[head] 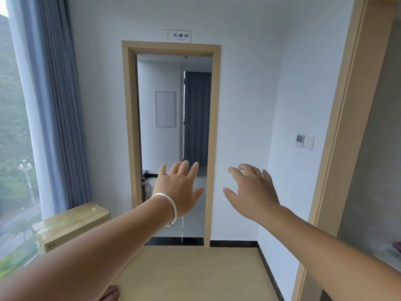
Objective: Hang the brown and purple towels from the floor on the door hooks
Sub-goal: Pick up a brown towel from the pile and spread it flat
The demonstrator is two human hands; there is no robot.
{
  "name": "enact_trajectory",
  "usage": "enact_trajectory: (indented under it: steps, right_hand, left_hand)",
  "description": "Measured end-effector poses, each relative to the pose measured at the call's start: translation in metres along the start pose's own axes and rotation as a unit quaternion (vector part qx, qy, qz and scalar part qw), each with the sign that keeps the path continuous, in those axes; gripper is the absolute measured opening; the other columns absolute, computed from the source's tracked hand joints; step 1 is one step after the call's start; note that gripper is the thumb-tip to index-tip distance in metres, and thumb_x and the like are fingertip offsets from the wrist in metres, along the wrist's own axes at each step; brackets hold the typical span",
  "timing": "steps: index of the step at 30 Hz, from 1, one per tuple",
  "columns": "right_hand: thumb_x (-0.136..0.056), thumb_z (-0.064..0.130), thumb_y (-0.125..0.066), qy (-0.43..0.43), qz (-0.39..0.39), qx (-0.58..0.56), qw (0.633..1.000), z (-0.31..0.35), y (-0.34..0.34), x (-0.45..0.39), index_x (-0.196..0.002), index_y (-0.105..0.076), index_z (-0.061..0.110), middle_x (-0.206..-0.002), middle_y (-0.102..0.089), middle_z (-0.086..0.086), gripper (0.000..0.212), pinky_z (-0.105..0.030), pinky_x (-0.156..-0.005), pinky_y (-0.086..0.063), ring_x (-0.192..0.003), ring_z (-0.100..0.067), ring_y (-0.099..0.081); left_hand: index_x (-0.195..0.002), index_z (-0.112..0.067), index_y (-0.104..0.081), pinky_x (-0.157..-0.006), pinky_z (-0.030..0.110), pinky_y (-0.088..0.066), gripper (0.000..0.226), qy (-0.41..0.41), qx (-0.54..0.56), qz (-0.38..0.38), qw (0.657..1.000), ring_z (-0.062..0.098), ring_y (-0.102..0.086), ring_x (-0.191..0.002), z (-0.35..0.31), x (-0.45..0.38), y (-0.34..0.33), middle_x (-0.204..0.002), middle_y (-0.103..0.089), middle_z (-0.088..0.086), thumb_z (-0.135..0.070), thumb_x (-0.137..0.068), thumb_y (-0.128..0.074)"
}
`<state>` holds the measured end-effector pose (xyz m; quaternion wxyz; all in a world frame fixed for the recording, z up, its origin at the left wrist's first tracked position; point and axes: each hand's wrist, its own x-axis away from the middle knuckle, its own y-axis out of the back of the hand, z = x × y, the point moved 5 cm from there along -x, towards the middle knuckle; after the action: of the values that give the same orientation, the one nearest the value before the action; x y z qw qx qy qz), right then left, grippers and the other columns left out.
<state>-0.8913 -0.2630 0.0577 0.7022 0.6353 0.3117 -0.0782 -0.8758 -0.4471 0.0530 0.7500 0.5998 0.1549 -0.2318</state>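
My left hand [179,189], with a silver bangle on its wrist, is stretched forward with spread fingers and holds nothing. My right hand [252,191] reaches forward beside it, fingers spread and slightly bent, also with nothing in it. Both hands are raised in front of an open doorway [213,131] with a tan wooden frame. No brown or purple towel is in view on the floor, and no door hooks can be seen. A small purple patch [397,246] shows at the far right edge; I cannot tell what it is.
A wooden box [71,222] stands at the left by the window and the blue curtain [56,101]. A second tan door frame [345,131] rises on the right. A wall switch panel [304,141] is on the right wall. Tan floor [191,274] lies ahead.
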Motion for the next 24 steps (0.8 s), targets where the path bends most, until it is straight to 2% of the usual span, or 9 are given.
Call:
enact_trajectory:
  steps: [11, 18, 24]
  right_hand:
    - [-0.092, 0.048, -0.043, 0.039, -0.014, -0.026, 0.999, -0.039, -0.107, -0.151, -0.139, -0.038, 0.027, -0.142, -0.039, 0.000, 0.051, -0.047, -0.114, -0.019, -0.135, -0.021, -0.031]
    - [-0.092, 0.048, -0.044, 0.069, -0.013, -0.054, 0.996, -0.060, -0.170, -0.254, -0.139, -0.037, 0.029, -0.145, -0.035, 0.002, 0.052, -0.047, -0.114, -0.017, -0.135, -0.019, -0.030]
    - [-0.091, 0.048, -0.044, 0.092, -0.012, -0.069, 0.993, -0.055, -0.226, -0.315, -0.138, -0.039, 0.028, -0.141, -0.039, 0.002, 0.052, -0.040, -0.107, -0.021, -0.132, -0.019, -0.032]
  left_hand:
    - [-0.151, -0.024, -0.005, -0.116, 0.053, -0.017, 0.071, 0.025, -0.037, 0.007, 0.999, 0.025, -0.019, -0.144, 0.032, -0.144, -0.101, -0.156, -0.021, 0.004, -0.061, -0.094, -0.026]
    - [-0.152, -0.024, -0.005, -0.116, 0.052, -0.016, 0.071, 0.054, -0.051, 0.014, 0.997, 0.024, -0.016, -0.145, 0.054, -0.236, -0.161, -0.157, -0.018, 0.003, -0.061, -0.094, -0.025]
    - [-0.151, -0.023, -0.006, -0.115, 0.050, -0.018, 0.070, 0.067, -0.055, 0.029, 0.996, 0.021, -0.018, -0.143, 0.084, -0.283, -0.215, -0.154, -0.022, 0.001, -0.060, -0.094, -0.025]
